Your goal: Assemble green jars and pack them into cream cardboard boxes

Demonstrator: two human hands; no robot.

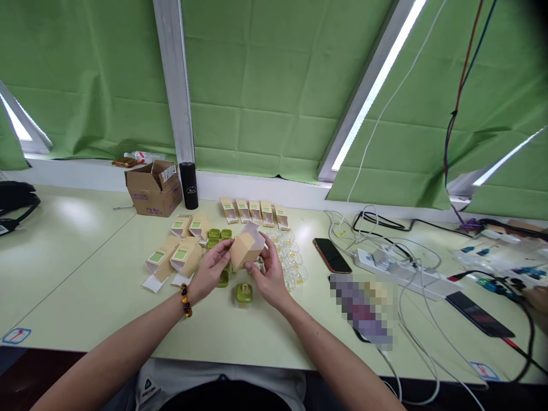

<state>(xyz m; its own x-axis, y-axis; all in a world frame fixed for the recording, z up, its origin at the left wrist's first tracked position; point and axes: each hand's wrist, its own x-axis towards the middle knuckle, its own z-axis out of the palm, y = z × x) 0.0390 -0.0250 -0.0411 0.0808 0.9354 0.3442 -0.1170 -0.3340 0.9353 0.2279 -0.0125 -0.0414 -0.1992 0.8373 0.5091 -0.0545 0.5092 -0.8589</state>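
Tan cardboard formed the tilted box (pixel 243 252), its pale flap (pixel 252 229) standing open, while both hands (pixel 270 277) pinched its sides.

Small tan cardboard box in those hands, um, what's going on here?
A person is holding a small tan cardboard box between the left hand and right hand, its pale flap raised, above a pale table. A small square container with a green lid sits nearer the person. Clear plastic containers are to the right, and more tan boxes with green labels are to the left and in a row behind.
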